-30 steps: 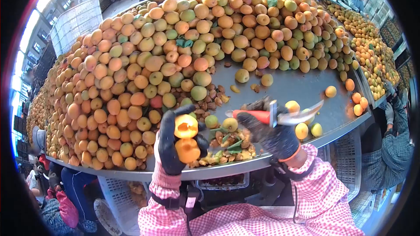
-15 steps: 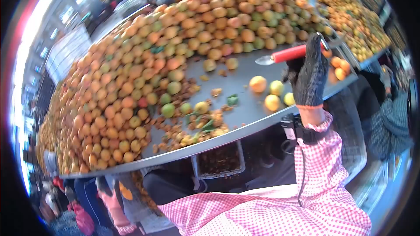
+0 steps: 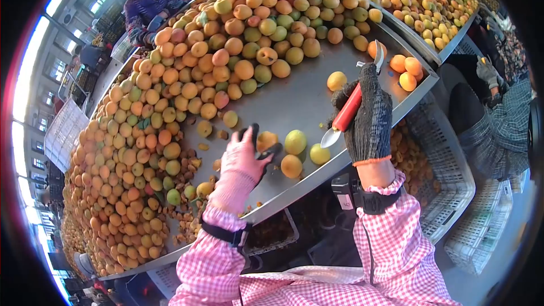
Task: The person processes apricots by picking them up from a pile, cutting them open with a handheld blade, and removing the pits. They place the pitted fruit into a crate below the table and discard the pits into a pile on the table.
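In the head view, the hands are well apart over the near side of a metal table. The left hand, in a pink glove with dark fingers, has its fingers spread and its thumb held away from them; an orange fruit shows in the gap between finger and thumb — whether they touch it, I cannot tell. Just right of this hand sit a green fruit, a darker orange fruit and a yellow-green fruit. The right hand, in a dark knit glove, is clamped around the red handle of a tool, which is tilted: its curved blade rises past the fingers, and its spoon-like end points down, near the yellow-green fruit. A yellow fruit lies near the right thumb, and three orange fruits cluster at the table's right corner. A large heap covers the far and left parts of the table, with scraps along its near edge. Below, right of the right forearm, a crate holds fruit pieces — and a co-worker stands across the table, upper left.
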`<action>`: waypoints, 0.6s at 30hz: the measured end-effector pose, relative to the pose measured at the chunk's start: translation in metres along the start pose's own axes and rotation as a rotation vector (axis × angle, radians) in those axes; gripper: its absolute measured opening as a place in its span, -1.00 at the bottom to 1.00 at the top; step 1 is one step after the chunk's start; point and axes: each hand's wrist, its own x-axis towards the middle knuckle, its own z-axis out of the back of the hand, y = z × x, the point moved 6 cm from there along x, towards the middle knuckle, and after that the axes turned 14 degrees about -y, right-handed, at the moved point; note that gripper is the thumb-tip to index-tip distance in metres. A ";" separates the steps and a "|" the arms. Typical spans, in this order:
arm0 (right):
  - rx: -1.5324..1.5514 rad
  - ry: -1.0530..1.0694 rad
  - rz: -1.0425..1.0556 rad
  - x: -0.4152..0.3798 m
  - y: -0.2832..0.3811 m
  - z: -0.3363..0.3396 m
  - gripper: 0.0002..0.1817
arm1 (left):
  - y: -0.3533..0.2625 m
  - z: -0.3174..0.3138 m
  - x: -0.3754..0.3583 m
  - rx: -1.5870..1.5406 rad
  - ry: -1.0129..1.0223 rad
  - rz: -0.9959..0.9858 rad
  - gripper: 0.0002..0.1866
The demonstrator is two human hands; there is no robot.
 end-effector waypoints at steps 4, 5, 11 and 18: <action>-0.139 0.001 0.072 0.009 -0.003 0.001 -0.56 | -0.005 -0.035 0.022 0.125 0.314 0.032 -0.25; -0.182 0.036 -0.036 0.004 -0.003 -0.004 -0.58 | -0.002 -0.036 0.023 0.055 0.295 0.013 -0.25; -0.311 0.484 -0.153 -0.044 -0.019 -0.030 -0.70 | 0.008 0.057 -0.036 -1.169 0.154 0.407 -0.27; -0.560 1.067 0.200 -0.182 -0.043 -0.032 -0.76 | 0.049 0.104 -0.161 -2.083 -0.137 0.681 -0.19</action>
